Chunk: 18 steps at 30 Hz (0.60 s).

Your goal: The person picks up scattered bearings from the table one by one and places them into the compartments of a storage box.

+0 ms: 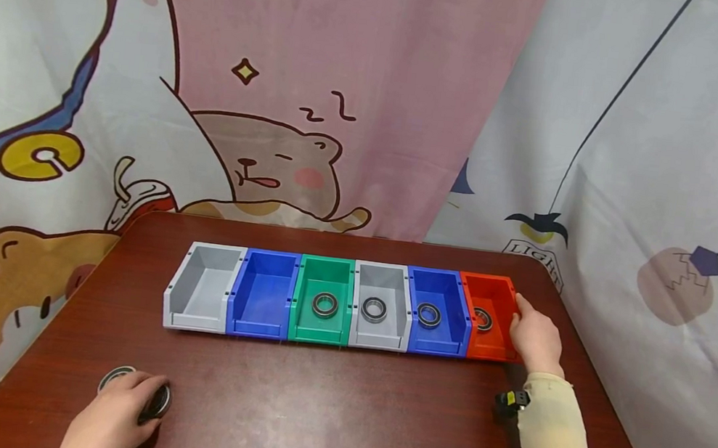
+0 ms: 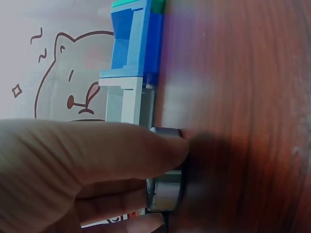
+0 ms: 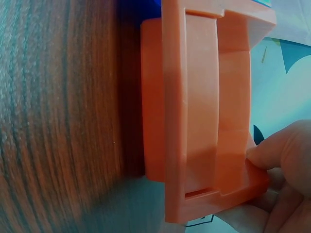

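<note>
My left hand (image 1: 116, 410), low on the left of the table, pinches a ball bearing (image 1: 161, 402) between thumb and fingers; the left wrist view shows this bearing (image 2: 167, 194) standing on its edge. Another bearing (image 1: 113, 373) is partly hidden behind that hand. At the right end of the bin row, my right hand (image 1: 537, 338) grips the right side wall of the red bin (image 1: 491, 352). In the right wrist view the thumb (image 3: 272, 153) lies inside the red bin's wall (image 3: 201, 107) and the other fingers outside. A bearing (image 1: 483, 319) leans at the red bin's left wall.
Left of the red bin stand a blue bin (image 1: 438, 348), a grey bin (image 1: 376, 342) and a green bin (image 1: 318, 336), each with one bearing. Further left are another blue bin (image 1: 265, 287) and a grey bin (image 1: 210, 289). A printed curtain (image 1: 410, 112) hangs behind the table (image 1: 326, 410).
</note>
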{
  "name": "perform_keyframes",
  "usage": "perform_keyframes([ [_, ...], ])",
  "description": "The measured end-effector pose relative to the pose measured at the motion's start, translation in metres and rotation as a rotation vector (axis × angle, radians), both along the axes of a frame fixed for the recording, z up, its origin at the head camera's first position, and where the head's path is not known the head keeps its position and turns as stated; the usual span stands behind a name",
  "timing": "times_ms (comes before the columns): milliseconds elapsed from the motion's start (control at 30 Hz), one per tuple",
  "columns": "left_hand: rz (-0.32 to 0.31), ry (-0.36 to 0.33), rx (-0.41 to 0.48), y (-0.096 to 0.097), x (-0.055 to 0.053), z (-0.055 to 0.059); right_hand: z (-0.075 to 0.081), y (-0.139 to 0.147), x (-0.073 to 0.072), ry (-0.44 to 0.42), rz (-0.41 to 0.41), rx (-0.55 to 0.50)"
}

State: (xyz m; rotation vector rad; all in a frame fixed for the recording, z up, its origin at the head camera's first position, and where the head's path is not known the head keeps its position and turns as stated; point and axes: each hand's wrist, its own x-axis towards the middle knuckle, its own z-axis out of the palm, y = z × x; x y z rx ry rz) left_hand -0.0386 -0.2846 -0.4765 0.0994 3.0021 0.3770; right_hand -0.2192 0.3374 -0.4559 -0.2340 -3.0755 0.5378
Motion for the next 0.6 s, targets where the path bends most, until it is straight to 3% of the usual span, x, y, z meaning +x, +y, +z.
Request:
perform_keyframes([
  [267, 0.002, -0.079, -0.031, 0.0027, -0.0072, 0.0021, -0.0001, 0.0004, 0.0, 0.005, -0.003, -0.006],
  [600, -0.006, -0.06, -0.031, 0.0018, -0.0101, 0.0025, -0.0015, 0.001, -0.0005, 0.01, 0.0, -0.004],
])
